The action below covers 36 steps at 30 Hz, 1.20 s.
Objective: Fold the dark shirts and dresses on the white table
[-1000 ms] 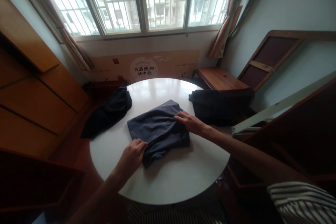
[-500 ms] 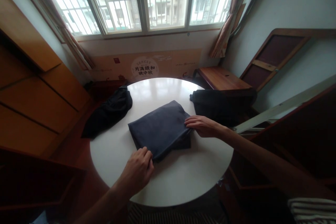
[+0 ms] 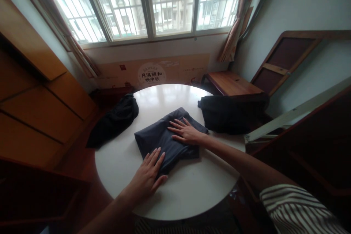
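A dark grey-blue folded garment (image 3: 157, 133) lies on the white round table (image 3: 189, 190); which kind of garment it is I cannot tell. My right hand (image 3: 185, 132) rests flat on its upper right part, fingers spread. At the near left corner, my left hand (image 3: 150, 172) lies with its outstretched fingers on the cloth and its thumb apart over the tabletop. Neither hand grips anything. Some of the garment is hidden beneath both hands.
A black cloth item (image 3: 116, 119) hangs over the table's left edge. Another piece of black clothing (image 3: 223, 113) lies across the right edge. Beyond stands a low wooden table (image 3: 233, 82) near the window wall. Orange-brown cabinets (image 3: 65, 109) line the left side.
Both hands have let go of the garment's edges and opened flat on it. My right hand has moved left onto the cloth, and a flap now sticks out to the right.
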### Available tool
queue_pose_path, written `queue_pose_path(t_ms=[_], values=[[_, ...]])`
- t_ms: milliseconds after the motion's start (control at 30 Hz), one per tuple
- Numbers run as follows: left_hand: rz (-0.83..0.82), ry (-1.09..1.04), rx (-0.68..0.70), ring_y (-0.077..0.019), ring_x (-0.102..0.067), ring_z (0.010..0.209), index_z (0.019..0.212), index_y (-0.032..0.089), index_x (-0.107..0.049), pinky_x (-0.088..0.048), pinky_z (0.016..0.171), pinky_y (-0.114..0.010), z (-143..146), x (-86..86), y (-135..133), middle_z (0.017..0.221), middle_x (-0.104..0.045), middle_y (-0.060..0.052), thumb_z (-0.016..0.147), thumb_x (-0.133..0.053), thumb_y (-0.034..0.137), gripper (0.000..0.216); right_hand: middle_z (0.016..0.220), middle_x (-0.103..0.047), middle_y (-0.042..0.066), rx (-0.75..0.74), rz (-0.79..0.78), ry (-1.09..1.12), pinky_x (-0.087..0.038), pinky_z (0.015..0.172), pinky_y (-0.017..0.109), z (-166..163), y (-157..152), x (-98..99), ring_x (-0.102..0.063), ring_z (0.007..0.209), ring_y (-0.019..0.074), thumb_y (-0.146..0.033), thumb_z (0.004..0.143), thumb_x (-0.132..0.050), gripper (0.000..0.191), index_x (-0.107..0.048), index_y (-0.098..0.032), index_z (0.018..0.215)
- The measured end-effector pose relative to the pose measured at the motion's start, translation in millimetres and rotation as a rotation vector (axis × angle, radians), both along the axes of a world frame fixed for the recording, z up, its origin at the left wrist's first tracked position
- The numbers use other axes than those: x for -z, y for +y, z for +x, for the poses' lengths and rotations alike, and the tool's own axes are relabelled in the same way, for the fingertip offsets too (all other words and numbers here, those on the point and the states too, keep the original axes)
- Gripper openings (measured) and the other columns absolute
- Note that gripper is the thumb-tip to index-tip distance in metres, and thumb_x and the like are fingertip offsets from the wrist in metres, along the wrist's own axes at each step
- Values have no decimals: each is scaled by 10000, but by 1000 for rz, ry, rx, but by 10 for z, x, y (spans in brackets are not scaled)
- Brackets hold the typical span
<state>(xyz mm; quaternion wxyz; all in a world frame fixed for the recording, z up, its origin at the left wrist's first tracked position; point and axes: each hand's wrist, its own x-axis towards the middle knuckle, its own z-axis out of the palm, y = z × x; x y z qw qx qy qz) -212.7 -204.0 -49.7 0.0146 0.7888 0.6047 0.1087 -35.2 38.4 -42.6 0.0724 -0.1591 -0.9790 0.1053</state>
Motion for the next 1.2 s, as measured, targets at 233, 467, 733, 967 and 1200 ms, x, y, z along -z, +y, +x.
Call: queue_pose_path(t_ms=[233,467,733,967,1200], values=[[71,-310,-182,-228,-649,1028,1081,166,-688,-467,972,-353,-434,-494,970,1083,-706,-108,992,-388,343,360,1565,-329,140,-254,-7,11,-212,1125,639,324,-454,-117,-213,1455,382,-536,873,-608,732,-384,-233,1501],[-439,-415,-304,-213,-617,655,757,142,-704,-457,600,-278,-823,-476,2198,738,-687,-81,702,-642,679,543,1324,-576,217,-297,358,57,-507,929,453,448,-634,-100,-565,1195,301,-105,934,-470,403,-553,-120,1328],[-587,-514,-161,-130,-444,539,679,165,-625,-295,486,-247,-943,-406,2250,596,-546,-6,570,-750,684,545,1102,-627,164,-288,505,9,-520,779,413,251,-814,-220,-613,916,251,-110,955,-439,311,-552,-102,1245],[-589,-778,-198,-107,-447,522,868,152,-611,-308,465,-213,-913,-493,2015,596,-548,31,600,-812,539,512,1149,-615,152,-116,362,133,-542,716,348,359,-632,-107,-589,969,242,-87,951,-436,314,-582,-155,1222],[-335,-1336,-168,-75,-533,525,1071,176,-591,-394,472,-165,-779,-986,1270,712,-626,5,757,-757,450,449,1229,-587,101,-15,-247,842,-514,898,347,790,-518,-672,-612,1076,213,-154,956,-426,337,-660,-223,1189]])
